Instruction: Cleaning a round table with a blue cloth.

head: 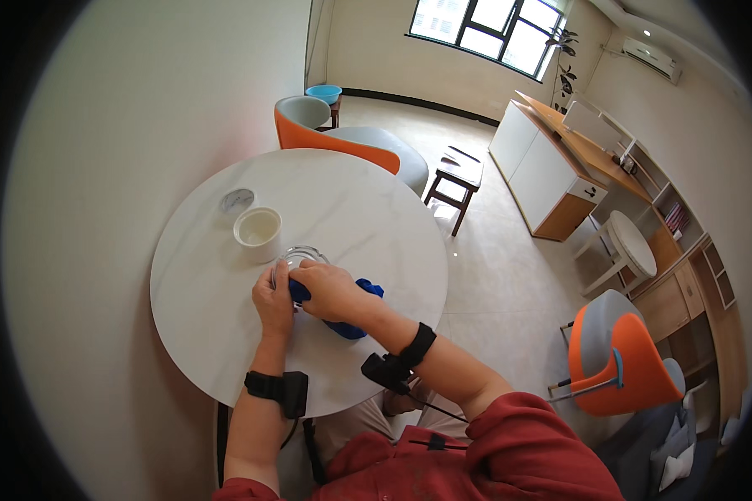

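Over the round white marble-patterned table (pixel 376 206), my left hand (pixel 272 305) grips the left side of a clear glass dish (pixel 307 252), which looks like an ashtray. My right hand (pixel 333 293) holds part of a blue cloth (pixel 349 330) against the dish. The rest of the cloth trails onto the table below my right wrist. Fingers and cloth hide much of the dish. Just beyond my left hand stands an open white pot (pixel 257 233). Behind the pot lies a round clear or white lid (pixel 237 200).
An orange and grey chair (pixel 338 148) stands against the table's far edge. A dark wooden stool (pixel 456 170) is to its right. Walls border the table on the left. Further right are a desk (pixel 542 169), a round white stool (pixel 630 244) and another orange chair (pixel 623 363).
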`<move>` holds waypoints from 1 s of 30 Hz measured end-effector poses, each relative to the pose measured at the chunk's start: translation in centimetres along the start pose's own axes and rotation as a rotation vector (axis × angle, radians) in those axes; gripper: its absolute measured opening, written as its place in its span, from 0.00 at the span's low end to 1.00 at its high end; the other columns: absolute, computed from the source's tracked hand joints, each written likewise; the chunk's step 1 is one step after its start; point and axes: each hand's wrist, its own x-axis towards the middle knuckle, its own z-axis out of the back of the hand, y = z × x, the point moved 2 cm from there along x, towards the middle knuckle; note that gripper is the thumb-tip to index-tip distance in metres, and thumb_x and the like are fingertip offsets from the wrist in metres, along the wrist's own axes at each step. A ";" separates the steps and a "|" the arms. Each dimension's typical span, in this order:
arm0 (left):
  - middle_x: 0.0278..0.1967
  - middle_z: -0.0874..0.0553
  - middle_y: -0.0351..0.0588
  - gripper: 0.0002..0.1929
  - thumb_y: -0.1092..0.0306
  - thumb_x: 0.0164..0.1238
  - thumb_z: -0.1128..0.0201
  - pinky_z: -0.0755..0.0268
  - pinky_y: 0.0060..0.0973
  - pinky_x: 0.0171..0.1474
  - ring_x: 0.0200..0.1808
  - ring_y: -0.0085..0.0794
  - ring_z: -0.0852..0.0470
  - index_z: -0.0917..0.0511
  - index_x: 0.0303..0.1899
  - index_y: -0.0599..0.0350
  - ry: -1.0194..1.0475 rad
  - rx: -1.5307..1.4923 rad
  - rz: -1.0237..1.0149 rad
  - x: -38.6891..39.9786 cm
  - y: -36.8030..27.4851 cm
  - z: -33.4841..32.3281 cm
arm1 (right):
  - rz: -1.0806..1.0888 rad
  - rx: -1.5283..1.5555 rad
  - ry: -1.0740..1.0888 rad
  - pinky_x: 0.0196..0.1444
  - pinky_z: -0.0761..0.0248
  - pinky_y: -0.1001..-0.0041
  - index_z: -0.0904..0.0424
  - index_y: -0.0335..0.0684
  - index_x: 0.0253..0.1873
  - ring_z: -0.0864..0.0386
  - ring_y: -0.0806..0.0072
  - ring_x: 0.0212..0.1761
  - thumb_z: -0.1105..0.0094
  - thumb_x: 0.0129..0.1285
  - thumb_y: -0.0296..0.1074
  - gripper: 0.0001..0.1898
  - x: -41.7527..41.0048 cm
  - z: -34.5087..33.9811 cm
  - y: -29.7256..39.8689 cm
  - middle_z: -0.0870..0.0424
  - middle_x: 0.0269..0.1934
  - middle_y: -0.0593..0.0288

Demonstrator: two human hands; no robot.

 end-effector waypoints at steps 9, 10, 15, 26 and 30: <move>0.28 0.13 0.48 0.21 0.51 0.77 0.46 0.31 0.19 0.20 0.15 0.17 0.26 0.20 0.47 0.65 0.118 -0.091 0.135 -0.3 -0.5 -0.3 | -0.016 0.221 -0.003 0.46 0.24 0.64 0.17 0.35 0.50 0.18 0.54 0.39 0.41 0.50 0.28 0.19 -1.9 3.9 -2.3 0.16 0.36 0.48; 0.31 0.11 0.51 0.22 0.51 0.77 0.47 0.27 0.19 0.21 0.15 0.18 0.24 0.22 0.50 0.65 0.122 -0.200 0.216 -0.4 -0.1 -0.1 | -0.187 0.384 -0.074 0.43 0.23 0.68 0.18 0.31 0.46 0.16 0.63 0.35 0.42 0.51 0.28 0.16 -2.5 4.8 -2.6 0.14 0.34 0.47; 0.40 0.12 0.53 0.21 0.53 0.78 0.49 0.18 0.21 0.28 0.20 0.19 0.19 0.27 0.57 0.63 0.221 -0.333 0.258 -0.3 0.5 -0.6 | -0.427 0.836 -0.433 0.40 0.22 0.74 0.20 0.27 0.49 0.18 0.74 0.36 0.40 0.62 0.35 0.17 -3.3 4.3 -6.4 0.15 0.38 0.56; 0.47 0.16 0.48 0.18 0.61 0.79 0.49 0.31 0.26 0.56 0.49 0.28 0.21 0.21 0.53 0.68 0.142 -0.132 0.121 -0.4 1.7 -1.2 | -0.191 1.306 -0.009 0.57 0.30 0.76 0.29 0.30 0.63 0.24 0.78 0.54 0.42 0.67 0.61 0.36 -2.8 -0.5 -4.7 0.20 0.53 0.59; 0.46 0.16 0.48 0.18 0.60 0.79 0.50 0.25 0.24 0.49 0.45 0.28 0.18 0.22 0.50 0.68 0.092 -0.044 0.044 -0.2 1.8 -0.7 | -0.241 1.290 0.025 0.53 0.27 0.76 0.28 0.29 0.62 0.22 0.79 0.50 0.35 0.63 0.57 0.36 -2.6 -0.2 -3.6 0.19 0.52 0.58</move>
